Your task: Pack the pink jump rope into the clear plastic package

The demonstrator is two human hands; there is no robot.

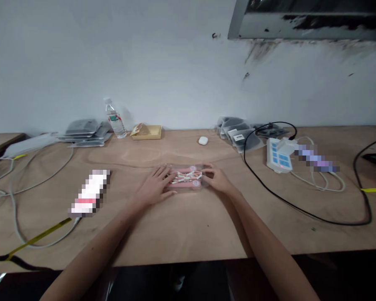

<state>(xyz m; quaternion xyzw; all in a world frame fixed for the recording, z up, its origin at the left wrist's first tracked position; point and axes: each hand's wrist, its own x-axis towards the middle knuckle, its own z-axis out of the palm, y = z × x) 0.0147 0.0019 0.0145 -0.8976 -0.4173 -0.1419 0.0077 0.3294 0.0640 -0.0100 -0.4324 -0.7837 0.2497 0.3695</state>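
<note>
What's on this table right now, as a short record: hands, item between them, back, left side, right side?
left hand: fingers spread over the left end of the wrapped item
right hand: fingertips at its right end
wrapped item: clear covering, pink and white pieces inside
back: bottle, shallow yellowish box, small white case, with grey packets to left and right
left side: phone-like device, pixelated
right side: white power strip, black cable

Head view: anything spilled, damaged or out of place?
Nothing looks spilled. Dark stains mark the wall below the frame at upper right, suggesting damage. In the clear package, white sticks lie jumbled at mixed angles.
</note>
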